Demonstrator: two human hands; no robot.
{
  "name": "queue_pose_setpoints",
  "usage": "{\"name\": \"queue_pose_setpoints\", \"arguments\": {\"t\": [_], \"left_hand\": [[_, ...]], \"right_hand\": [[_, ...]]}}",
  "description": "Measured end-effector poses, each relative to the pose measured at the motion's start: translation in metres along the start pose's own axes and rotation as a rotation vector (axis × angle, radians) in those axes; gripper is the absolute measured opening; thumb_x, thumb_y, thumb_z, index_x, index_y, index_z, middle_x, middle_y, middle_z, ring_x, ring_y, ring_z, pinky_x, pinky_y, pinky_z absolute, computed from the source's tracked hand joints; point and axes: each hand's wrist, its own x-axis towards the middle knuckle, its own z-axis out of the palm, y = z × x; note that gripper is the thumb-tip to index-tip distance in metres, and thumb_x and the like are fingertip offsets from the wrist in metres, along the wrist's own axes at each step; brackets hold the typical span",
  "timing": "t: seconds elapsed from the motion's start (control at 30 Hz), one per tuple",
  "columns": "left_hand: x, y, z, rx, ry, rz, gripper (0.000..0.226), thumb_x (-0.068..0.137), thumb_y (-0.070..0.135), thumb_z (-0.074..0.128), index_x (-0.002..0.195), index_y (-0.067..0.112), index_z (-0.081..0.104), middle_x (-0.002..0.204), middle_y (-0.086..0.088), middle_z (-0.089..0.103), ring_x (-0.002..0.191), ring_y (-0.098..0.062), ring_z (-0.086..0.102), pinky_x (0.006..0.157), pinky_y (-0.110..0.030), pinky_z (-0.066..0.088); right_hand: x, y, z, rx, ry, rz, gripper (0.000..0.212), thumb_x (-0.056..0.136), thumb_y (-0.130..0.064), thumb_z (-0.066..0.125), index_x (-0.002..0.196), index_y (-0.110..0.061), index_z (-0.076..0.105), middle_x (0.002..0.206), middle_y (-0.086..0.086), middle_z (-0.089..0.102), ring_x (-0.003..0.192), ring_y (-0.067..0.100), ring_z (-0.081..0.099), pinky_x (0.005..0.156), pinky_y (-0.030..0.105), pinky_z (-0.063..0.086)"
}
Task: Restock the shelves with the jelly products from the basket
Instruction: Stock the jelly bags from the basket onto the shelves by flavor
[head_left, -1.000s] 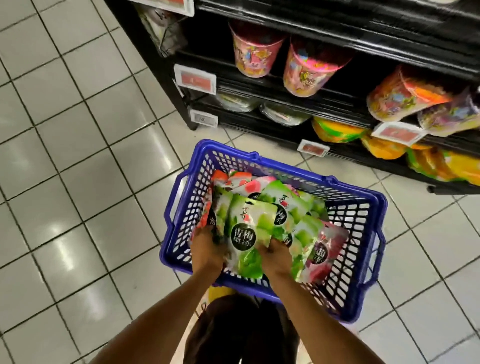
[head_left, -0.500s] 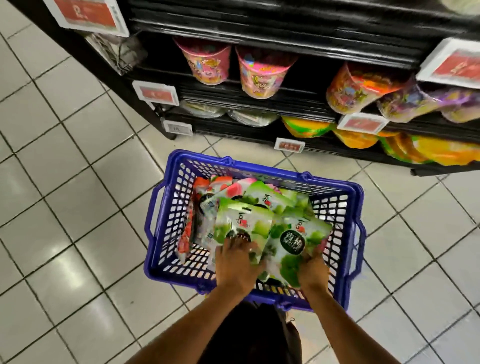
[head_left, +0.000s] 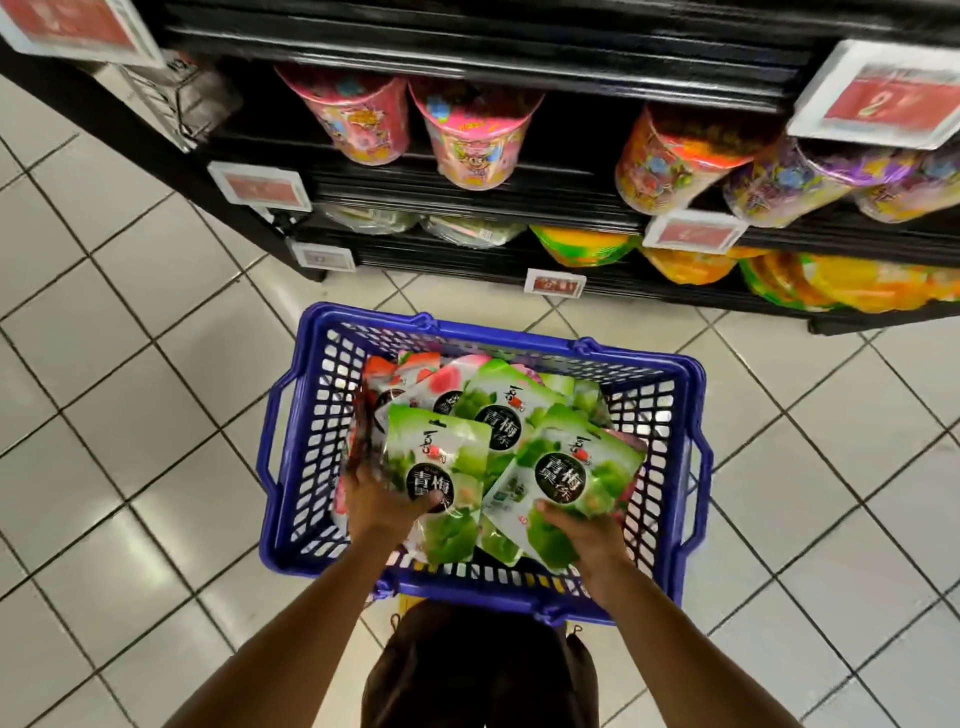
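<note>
Jelly pouches (head_left: 498, 410) fill the blue basket (head_left: 519, 335) on the tiled floor (head_left: 130, 415), just before the black shelves (head_left: 467, 200). My left hand (head_left: 382, 501) grips the left green pouch (head_left: 441, 452) near its lower edge, thumb across the front; my right hand (head_left: 589, 527) holds the right green pouch (head_left: 571, 467) by its bottom corner. Both pouches lie tilted on top of the pile.

The blue lattice basket (head_left: 306, 467) stands on the floor before the black shelves (head_left: 467, 205), holding flat jelly pouches, overlapping and tilted. The left green pouch (head_left: 441, 447), near the basket's near-left side, is pinched by the left grip (head_left: 382, 501). The right green pouch (head_left: 576, 462), toward the near-right corner, is held by the right grip (head_left: 587, 530). A third green pouch (head_left: 498, 410) lies behind them. The pink pouches (head_left: 421, 379) occupy the far-left corner.
</note>
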Motion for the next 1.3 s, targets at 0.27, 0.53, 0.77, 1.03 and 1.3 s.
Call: {"name": "queue_pose_setpoints", "arguments": {"t": [0.27,0.53,0.77,1.03,1.3], "left_hand": [[-0.048,0.008,-0.018,-0.284,0.040,0.114,0.045,0.064,0.037,0.089,0.102,0.022,0.068,0.094,0.002,0.074,0.084,-0.020,0.070,0.079,-0.040,0.057],[-0.159,0.089,-0.134,-0.778,-0.082,0.159,0.056,0.058,0.042,0.085,0.104,0.012,0.072,0.085,-0.013,0.076,0.078,-0.028,0.073,0.059,-0.040,0.060],[-0.320,0.165,-0.287,-1.003,-0.329,0.361,0.073,0.060,0.048,0.075,0.125,0.017,0.062,0.116,-0.009,0.071,0.108,-0.026,0.067,0.094,-0.048,0.053],[-0.493,0.240,-0.423,-0.912,-0.263,0.854,0.111,0.041,-0.023,0.082,0.131,0.030,0.044,0.084,0.004,0.075,0.069,-0.004,0.068,0.063,-0.024,0.056],[-0.626,0.304,-0.527,-0.673,-0.218,1.355,0.082,0.019,0.013,0.099,0.097,0.009,0.074,0.087,-0.005,0.078,0.076,-0.010,0.073,0.060,-0.016,0.054]], "right_hand": [[-0.023,-0.013,-0.021,0.210,-0.169,-0.003,0.035,0.074,0.006,0.075,0.104,-0.003,0.060,0.104,0.019,0.069,0.093,0.036,0.066,0.088,0.052,0.053],[-0.167,-0.089,-0.070,0.432,-0.355,-0.164,0.035,0.072,0.004,0.066,0.106,-0.002,0.066,0.095,0.015,0.072,0.085,0.032,0.069,0.082,0.049,0.056],[-0.396,-0.178,-0.122,0.520,-0.496,-0.479,0.033,0.070,0.002,0.062,0.103,0.000,0.063,0.070,0.014,0.063,0.057,0.021,0.059,0.054,0.034,0.049],[-0.621,-0.245,-0.182,0.601,-0.539,-0.966,0.033,0.069,0.014,0.052,0.099,0.009,0.062,0.048,0.020,0.053,0.032,0.027,0.048,0.036,0.025,0.041],[-0.787,-0.294,-0.227,0.695,-0.640,-1.334,0.063,0.047,0.019,0.052,0.109,0.010,0.059,0.075,0.027,0.065,0.052,0.033,0.060,0.050,0.036,0.052]]}}
